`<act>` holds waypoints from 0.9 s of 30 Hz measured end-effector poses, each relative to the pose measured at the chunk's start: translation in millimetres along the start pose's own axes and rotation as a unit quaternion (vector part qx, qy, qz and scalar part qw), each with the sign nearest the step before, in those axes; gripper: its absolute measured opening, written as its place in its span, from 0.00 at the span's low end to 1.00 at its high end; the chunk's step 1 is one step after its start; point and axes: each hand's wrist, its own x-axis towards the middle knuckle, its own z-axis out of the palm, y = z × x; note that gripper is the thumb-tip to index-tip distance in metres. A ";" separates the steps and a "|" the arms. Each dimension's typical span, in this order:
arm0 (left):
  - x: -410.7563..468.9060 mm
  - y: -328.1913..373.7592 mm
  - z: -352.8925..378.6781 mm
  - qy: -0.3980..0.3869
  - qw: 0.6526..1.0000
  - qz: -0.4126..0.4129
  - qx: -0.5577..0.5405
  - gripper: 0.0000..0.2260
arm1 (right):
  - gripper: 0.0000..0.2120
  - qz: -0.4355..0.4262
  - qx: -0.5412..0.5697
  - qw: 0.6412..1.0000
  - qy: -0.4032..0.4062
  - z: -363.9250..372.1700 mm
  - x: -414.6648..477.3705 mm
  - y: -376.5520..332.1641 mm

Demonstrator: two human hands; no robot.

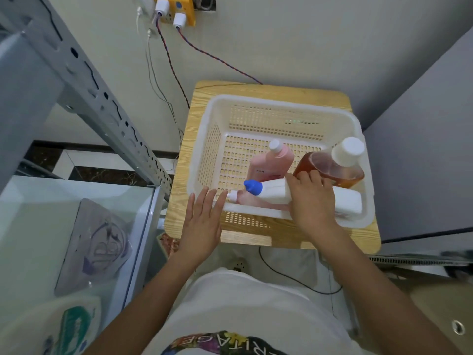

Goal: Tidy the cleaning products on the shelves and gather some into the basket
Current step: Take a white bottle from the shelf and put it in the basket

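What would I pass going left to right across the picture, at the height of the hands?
Glass shelf → left hand → blue cap of the white bottle → right hand → right rim of the basket → grey panel.

I see a white basket [217,139] with a grid of small holes; the table [184,175] is pale wood grain. The pink bottle [271,163] and the amber bottle [330,167] have white caps; the white bottle [276,192] has a blue cap [253,187]. The wires [169,60] are twisted red and blue.
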 end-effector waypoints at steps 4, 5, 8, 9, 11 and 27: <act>0.5 2.1 0.8 0.002 1.000 0.001 0.002 0.37 | 0.32 -0.001 0.018 1.000 0.025 11.2 -3.8 0.5; 0.4 2.6 0.8 0.005 1.000 0.001 0.002 0.36 | 0.32 -0.002 0.025 0.999 0.031 13.8 -4.8 1.3; 0.0 4.0 0.7 0.004 1.000 -0.004 0.012 0.37 | 0.33 -0.015 0.044 0.997 0.066 24.8 -8.1 4.4; -0.1 4.5 0.7 0.003 1.000 -0.007 0.017 0.37 | 0.33 -0.018 0.053 0.995 0.081 28.7 -9.4 5.6; -0.3 6.3 -0.7 -0.004 1.000 -0.015 0.025 0.39 | 0.33 -0.031 0.076 0.993 0.088 32.8 -13.8 8.5; -167.9 149.3 21.4 0.033 0.931 -0.365 0.005 0.45 | 0.37 -0.300 0.122 0.936 0.141 62.4 -123.0 49.2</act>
